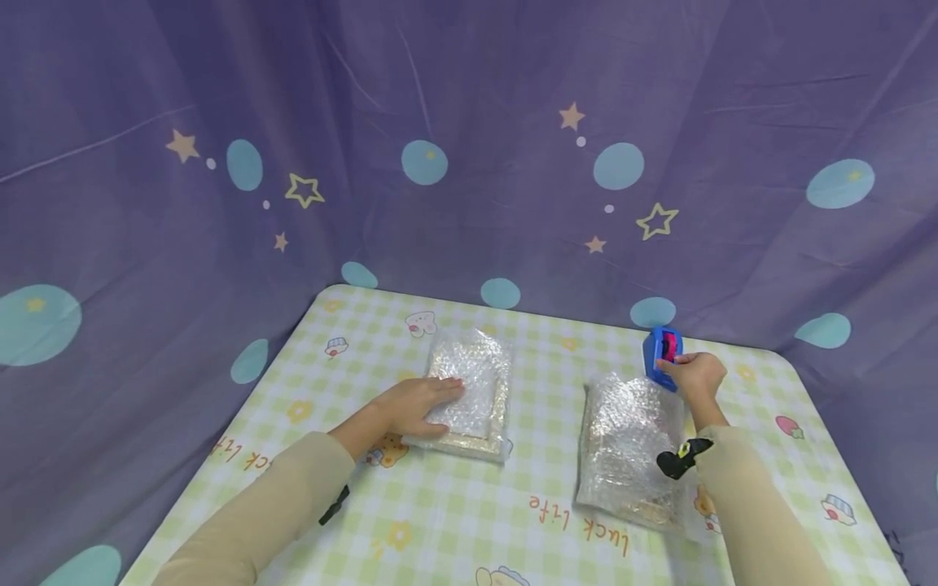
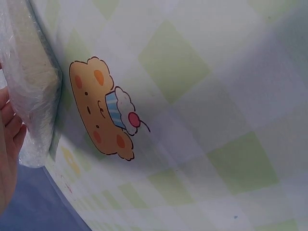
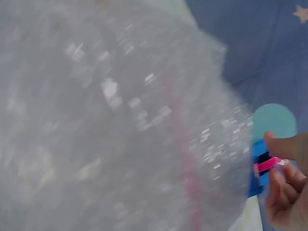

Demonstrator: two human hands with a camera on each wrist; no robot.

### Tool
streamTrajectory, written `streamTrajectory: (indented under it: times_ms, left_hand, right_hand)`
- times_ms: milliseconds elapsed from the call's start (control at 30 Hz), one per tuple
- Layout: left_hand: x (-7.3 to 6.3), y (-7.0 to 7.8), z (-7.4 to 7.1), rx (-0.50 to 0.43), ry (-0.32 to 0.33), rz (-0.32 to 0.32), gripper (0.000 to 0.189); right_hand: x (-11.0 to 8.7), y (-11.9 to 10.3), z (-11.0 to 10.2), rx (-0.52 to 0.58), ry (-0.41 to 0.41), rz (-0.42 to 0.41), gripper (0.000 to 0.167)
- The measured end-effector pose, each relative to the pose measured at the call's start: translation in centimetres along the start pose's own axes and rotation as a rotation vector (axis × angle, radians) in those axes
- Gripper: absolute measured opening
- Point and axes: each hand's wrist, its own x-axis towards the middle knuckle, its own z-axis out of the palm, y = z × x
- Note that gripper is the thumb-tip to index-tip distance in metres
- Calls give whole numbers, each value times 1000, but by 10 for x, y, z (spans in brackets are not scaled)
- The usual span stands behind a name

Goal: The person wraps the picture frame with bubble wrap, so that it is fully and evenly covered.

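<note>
My left hand (image 1: 421, 405) rests with its fingers extended on a picture frame in bubble wrap (image 1: 500, 399); the frame's pale border shows through. The left wrist view catches this wrapped package (image 2: 41, 82) at its edge, with some fingers (image 2: 12, 118) beside it. On the right, my other hand (image 1: 699, 376) grips a blue tape dispenser (image 1: 650, 355) with a pink roll, thumb on one side and fingers on the other. A second bubble-wrapped package (image 1: 626, 443) lies just in front of the dispenser. Close up, its wrap (image 3: 125, 125) shows a pink strip.
Both packages lie on a table with a green-and-white checked cloth (image 1: 542, 456) printed with cartoon figures and lettering. A purple curtain (image 1: 498, 220) with stars and blue ovals hangs behind the table and along its sides.
</note>
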Motion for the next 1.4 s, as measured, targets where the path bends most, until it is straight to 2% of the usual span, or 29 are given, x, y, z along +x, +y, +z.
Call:
streamTrajectory:
  times_ms: [100,233,300,400,500,700,933,1167,1400]
  left_hand:
    - [-1,1,-2,-5,1,-7,66]
    - [-3,2,-4,-13,6,-22,66]
    - [-3,2,-4,-14,2,-29,66]
    - [-3,2,-3,-13,3,-31,66]
    - [-2,2,-2,-16,9,-29,66]
    - [0,2,1,-25,-3,-43,66]
    - [1,1,2,-20,-7,-55,67]
    - [0,0,2,-29,1,-57,68]
    - [0,1,2,-43,8,-50,67]
  right_hand:
    - [4,-4,-7,185,-102,140,28]
    - [8,-8,-15,491,-259,386,34]
    - [6,-9,-18,592,-310,468,37]
    - [2,-10,-20,729,-354,550,39]
    - [-3,-10,-20,823,-352,591,37]
    - [-6,-6,-16,910,-275,591,21]
    - [-8,-4,-14,977,-227,588,23]
    - [-17,0,-22,1167,-256,473,30]
    - [-20,13,-17,1273,-236,423,33]
